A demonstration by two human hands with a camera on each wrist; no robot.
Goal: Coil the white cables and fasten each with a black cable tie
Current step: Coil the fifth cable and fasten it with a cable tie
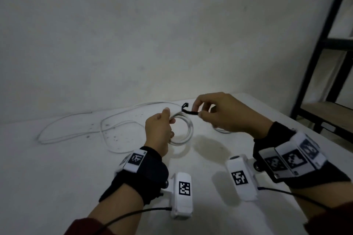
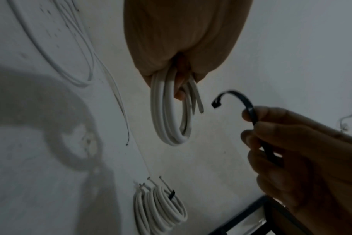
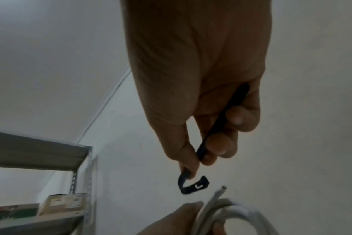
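The coil is gripped at its top by the curled fingers of the left hand and held above the table. Just right of the coil, a black tie is pinched by the right hand, its hooked head end pointed at the coil. Nearer the wall, 1 loose cable lies uncoiled.

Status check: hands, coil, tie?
Left hand grips white coil, lifted. Right hand pinches black cable tie, not yet around coil. Nothing between them.
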